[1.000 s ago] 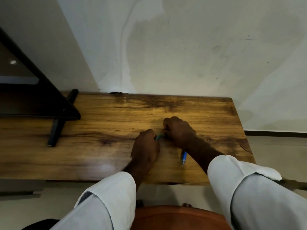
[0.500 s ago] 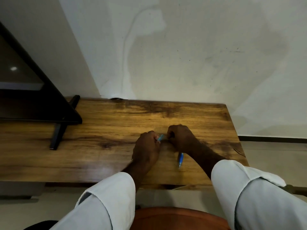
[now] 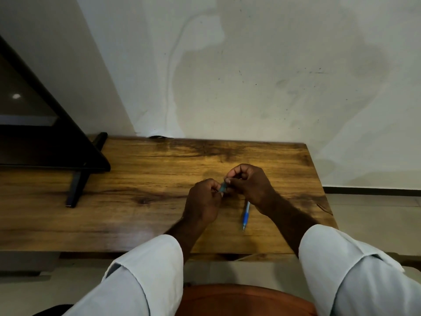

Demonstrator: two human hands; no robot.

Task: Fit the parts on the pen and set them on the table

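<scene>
1. Head view: the left hand [image 3: 202,201] and right hand [image 3: 248,184] each pinch an end of a small teal piece [image 3: 222,187], fingers curled tight on it.
2. The hands have lifted off the table [image 3: 136,179] since a second ago, when they pressed low on the wood; the piece now seems worked in the air.
3. The blue pen [image 3: 245,215] lies unmoved on the table below the right wrist.
</scene>
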